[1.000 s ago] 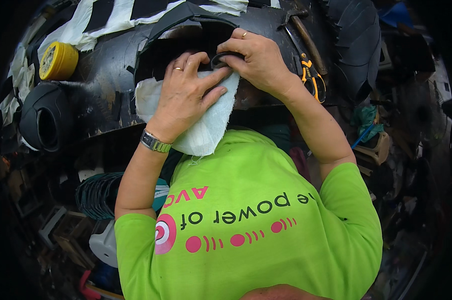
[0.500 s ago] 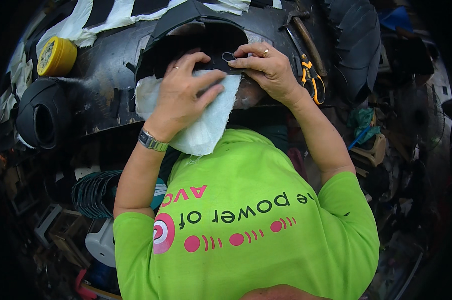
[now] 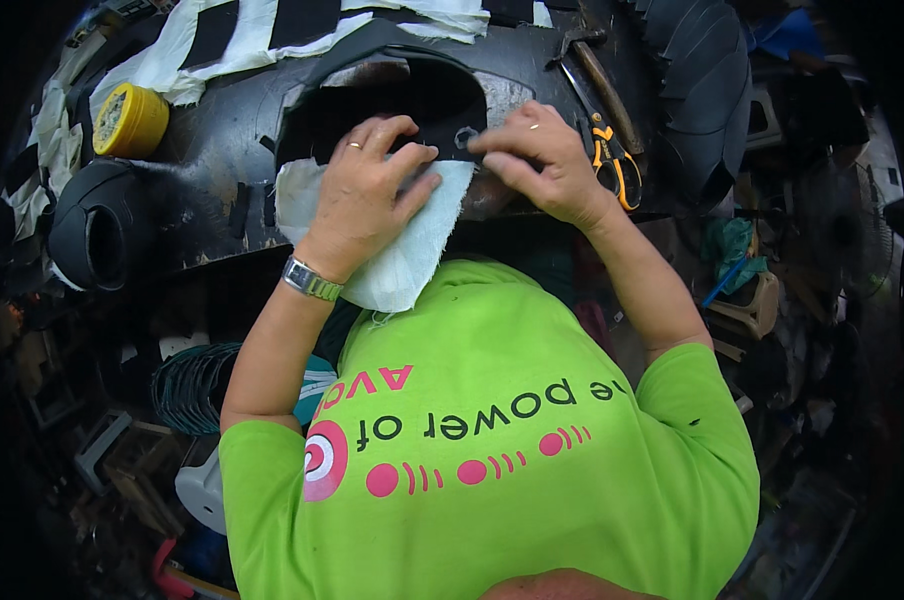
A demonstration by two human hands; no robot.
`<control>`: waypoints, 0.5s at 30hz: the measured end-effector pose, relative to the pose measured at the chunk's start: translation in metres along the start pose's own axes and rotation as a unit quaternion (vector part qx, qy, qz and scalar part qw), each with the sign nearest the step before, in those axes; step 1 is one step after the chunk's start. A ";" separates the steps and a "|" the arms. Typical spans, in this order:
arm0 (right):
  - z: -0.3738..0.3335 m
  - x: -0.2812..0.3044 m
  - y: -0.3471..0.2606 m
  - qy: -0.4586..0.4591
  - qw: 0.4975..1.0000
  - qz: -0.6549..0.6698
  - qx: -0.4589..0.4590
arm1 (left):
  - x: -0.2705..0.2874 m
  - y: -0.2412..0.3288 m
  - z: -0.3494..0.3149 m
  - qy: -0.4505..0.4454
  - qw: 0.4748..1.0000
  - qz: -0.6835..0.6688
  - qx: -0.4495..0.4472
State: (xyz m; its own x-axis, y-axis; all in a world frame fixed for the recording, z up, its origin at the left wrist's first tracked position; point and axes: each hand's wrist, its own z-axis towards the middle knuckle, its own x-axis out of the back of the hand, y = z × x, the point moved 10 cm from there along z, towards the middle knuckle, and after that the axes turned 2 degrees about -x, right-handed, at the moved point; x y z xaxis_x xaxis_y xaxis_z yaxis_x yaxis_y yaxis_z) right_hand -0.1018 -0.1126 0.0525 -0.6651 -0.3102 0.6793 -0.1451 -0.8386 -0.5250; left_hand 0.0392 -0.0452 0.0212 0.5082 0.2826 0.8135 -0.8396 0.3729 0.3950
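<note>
Lining step, we judge: left hand [image 3: 362, 190] part-spread on pale cloth [image 3: 408, 255] at black shell [image 3: 377, 38]; right hand [image 3: 550, 165] curled by small loop [image 3: 460, 136]. Grips: we can't tell. Next likely needs cloth steadied.

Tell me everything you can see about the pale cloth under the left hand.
The pale cloth is white with a faint bluish tint, thin and woven-looking, slightly creased. Its right edge is frayed, and it narrows to a lower end with loose threads. The left hand lies across it, hiding its middle. Its upper part sits at the front of the black arched piece; whether they are attached can't be told. Its lower end extends past the bench edge.
</note>
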 end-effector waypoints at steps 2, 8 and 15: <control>-0.007 0.013 0.024 0.139 0.976 0.094 -0.142 | -0.006 0.005 -0.002 -0.011 1.000 0.020 -0.019; -0.023 -0.029 0.041 0.046 0.944 0.037 -0.325 | -0.025 0.025 -0.001 -0.126 0.991 0.047 -0.028; 0.055 0.035 -0.009 0.068 0.872 -0.481 -0.052 | 0.059 0.020 0.013 -0.046 0.991 0.096 -0.082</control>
State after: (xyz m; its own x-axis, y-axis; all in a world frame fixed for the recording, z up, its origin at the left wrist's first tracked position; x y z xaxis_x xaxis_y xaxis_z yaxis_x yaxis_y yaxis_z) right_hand -0.0835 -0.1403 0.1086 -0.2783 0.5770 0.7678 -0.7445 -0.6347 0.2070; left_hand 0.0501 -0.0327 0.0823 0.3157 0.2828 0.9057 -0.8728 0.4609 0.1603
